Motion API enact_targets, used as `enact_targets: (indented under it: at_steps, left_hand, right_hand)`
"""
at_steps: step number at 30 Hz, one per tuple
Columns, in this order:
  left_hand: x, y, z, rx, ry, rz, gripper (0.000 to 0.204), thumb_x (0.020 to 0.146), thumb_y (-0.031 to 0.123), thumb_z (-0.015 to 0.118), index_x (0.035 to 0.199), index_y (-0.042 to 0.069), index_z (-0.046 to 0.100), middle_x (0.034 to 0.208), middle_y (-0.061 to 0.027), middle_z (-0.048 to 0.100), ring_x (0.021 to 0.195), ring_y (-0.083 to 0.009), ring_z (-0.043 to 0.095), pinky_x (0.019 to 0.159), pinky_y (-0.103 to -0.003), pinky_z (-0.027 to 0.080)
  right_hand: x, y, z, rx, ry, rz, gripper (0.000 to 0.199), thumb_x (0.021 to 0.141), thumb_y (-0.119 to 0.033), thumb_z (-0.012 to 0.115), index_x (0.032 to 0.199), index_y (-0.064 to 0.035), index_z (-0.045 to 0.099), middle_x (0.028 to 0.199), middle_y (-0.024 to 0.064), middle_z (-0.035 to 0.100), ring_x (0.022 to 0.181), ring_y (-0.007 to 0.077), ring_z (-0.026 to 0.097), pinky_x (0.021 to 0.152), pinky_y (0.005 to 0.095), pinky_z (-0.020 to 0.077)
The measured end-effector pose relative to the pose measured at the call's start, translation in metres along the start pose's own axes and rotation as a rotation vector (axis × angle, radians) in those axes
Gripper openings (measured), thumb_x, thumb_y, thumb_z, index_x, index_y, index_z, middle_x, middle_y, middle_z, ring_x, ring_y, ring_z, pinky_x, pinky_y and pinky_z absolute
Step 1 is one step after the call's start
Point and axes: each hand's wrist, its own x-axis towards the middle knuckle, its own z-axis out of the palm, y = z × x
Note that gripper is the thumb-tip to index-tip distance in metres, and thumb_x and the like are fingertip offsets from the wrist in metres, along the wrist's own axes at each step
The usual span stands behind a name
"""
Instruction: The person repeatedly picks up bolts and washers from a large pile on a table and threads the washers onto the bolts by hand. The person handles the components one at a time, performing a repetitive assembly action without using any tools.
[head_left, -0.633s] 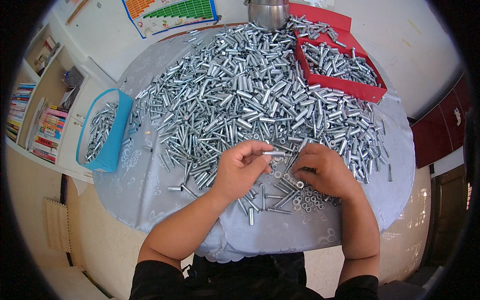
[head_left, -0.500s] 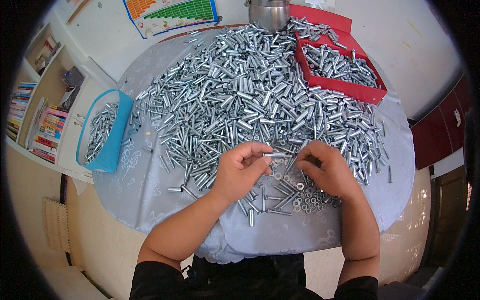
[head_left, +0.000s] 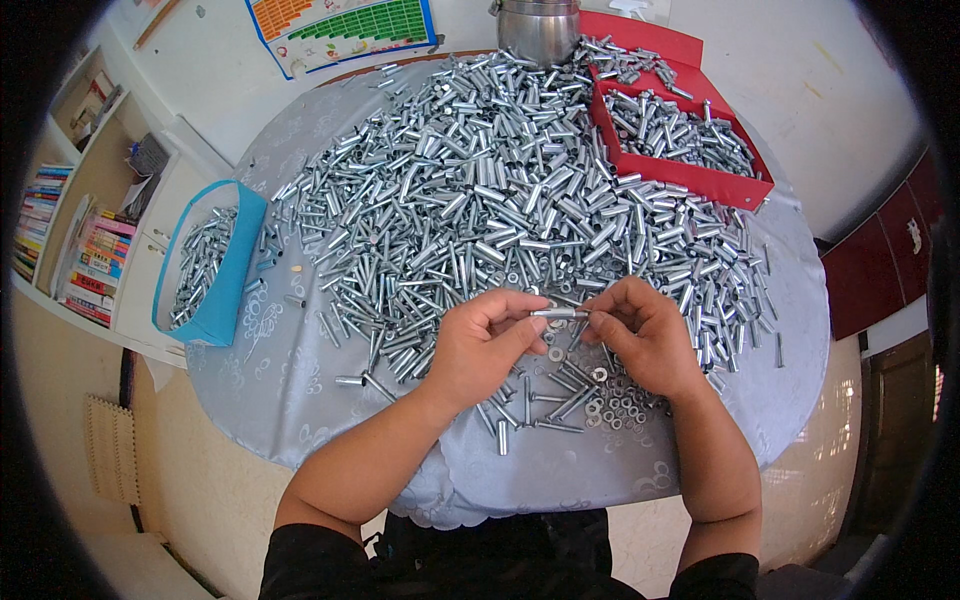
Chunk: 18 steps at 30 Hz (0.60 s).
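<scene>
Off to my left a white shelf unit holds rows of colourful books. Ahead of me a bright chart lies on the pale floor; dark red furniture stands to my right.

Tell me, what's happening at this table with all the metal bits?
A person sits at a round table heaped with small silver metal tubes. The left hand and right hand pinch one slim metal piece between them, just above a scatter of bolts and washers. A red tray at the far right and a blue bin at the left each hold more silver pieces.
</scene>
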Motion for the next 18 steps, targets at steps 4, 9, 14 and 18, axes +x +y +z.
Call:
enact_targets:
  at_steps: [4,9,14,18]
  left_hand:
    - [0.0009,0.0005,0.0002,0.003,0.031,-0.007,0.020,0.092,0.002,0.063,0.112,-0.002,0.064,0.094,-0.0096,0.070,0.076,-0.0129,0.068,0.067,-0.022,0.054]
    - [0.0013,0.0000,-0.0007,-0.006,0.016,-0.006,0.020,0.092,0.002,0.063,0.112,-0.002,0.064,0.095,-0.0102,0.070,0.076,-0.0133,0.068,0.067,-0.023,0.054]
    - [0.0004,0.0021,-0.0005,-0.004,0.003,-0.018,0.020,0.092,0.002,0.063,0.112,-0.003,0.063,0.096,-0.0110,0.070,0.076,-0.0135,0.068,0.068,-0.023,0.054]
    - [-0.0001,0.0029,0.0000,-0.011,-0.004,-0.028,0.020,0.092,0.001,0.063,0.112,-0.003,0.063,0.097,-0.0117,0.070,0.077,-0.0139,0.068,0.068,-0.023,0.055]
  right_hand:
    - [0.0003,-0.0008,-0.0013,0.002,-0.005,-0.024,0.009,0.089,-0.002,0.065,0.096,0.0015,0.061,0.087,0.0062,0.068,0.082,0.0117,0.066,0.073,0.0255,0.0517]
    - [0.0002,-0.0011,-0.0019,-0.014,-0.002,-0.010,0.013,0.086,-0.002,0.070,0.097,0.0015,0.064,0.089,0.0055,0.069,0.082,0.0111,0.065,0.074,0.0260,0.0518]
    - [0.0022,0.0031,-0.0029,0.027,0.005,-0.014,0.019,0.084,-0.001,0.072,0.101,0.0019,0.065,0.091,0.0056,0.069,0.083,0.0109,0.065,0.076,0.0254,0.0522]
    - [0.0019,-0.0004,-0.0018,0.083,-0.002,-0.003,0.020,0.084,0.000,0.071,0.103,0.0024,0.066,0.093,0.0062,0.070,0.085,0.0117,0.066,0.076,0.0253,0.0529]
